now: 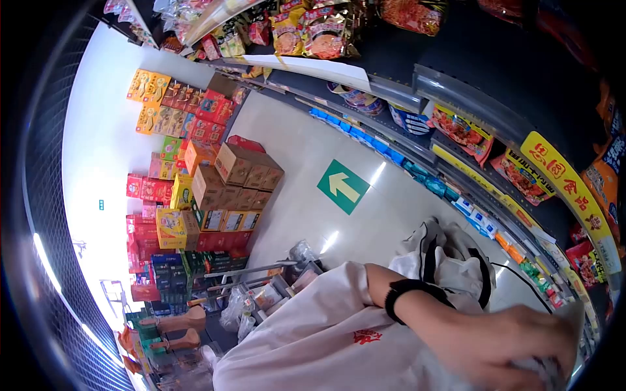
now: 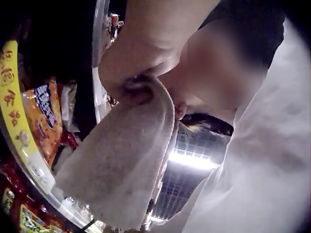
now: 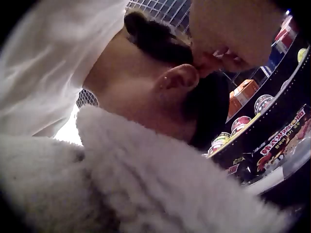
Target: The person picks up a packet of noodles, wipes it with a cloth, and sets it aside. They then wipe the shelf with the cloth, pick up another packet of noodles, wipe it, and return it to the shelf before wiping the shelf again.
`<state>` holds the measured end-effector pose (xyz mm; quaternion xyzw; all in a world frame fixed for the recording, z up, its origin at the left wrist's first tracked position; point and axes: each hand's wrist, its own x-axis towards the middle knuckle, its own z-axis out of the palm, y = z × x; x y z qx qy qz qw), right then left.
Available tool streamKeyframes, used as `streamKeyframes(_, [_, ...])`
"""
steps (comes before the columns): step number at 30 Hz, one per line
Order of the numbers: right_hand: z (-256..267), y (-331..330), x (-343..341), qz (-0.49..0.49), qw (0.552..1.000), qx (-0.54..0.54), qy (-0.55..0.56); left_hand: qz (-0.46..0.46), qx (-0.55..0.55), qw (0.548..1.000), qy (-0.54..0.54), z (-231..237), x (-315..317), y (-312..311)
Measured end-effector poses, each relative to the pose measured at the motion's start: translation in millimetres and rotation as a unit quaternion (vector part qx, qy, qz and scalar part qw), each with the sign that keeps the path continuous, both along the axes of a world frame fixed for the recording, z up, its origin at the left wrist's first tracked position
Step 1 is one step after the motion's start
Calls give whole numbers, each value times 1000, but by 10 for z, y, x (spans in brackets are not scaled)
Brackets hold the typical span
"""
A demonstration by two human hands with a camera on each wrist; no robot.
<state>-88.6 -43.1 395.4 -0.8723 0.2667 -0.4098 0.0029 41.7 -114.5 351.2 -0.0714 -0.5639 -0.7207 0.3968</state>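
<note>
In the head view my left hand, a black band round its wrist, holds a pale cloth at the lower right. Seen from the left wrist, the fingers of that hand curl round the top of the cloth, whose frayed edge hangs down. Pale fluffy cloth fills the foreground of the right wrist view, below a neck and an ear. Beside the ear is my right hand, its fingertips bent; what they touch or hold cannot be told.
Shelves of packaged noodles run along the right, with a yellow label strip close to my left hand. Stacked cartons stand across the aisle. A green floor sign lies between. A grey-white bag is near my arm.
</note>
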Motion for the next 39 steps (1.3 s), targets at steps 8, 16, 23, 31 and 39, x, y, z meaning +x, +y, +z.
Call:
streamKeyframes(8, [-2,18,1,30,999,10,8,-45,-41,998,-36,58,-1,190])
streamKeyframes(16, [-8,56,16,59,998,19,15,-42,9,999,-29,-39,66,60])
streamKeyframes(23, [-15,14,35,89,995,38,23,-17,23,998,-61,-87,94,16])
streamKeyframes(31, [-96,-70,18,127,985,112,14,17,-8,995,-97,-169,222,-107])
streamKeyframes(39, [-920,-338,5,22,830,538,-145,238,-159,927,-242,-364,317,-296])
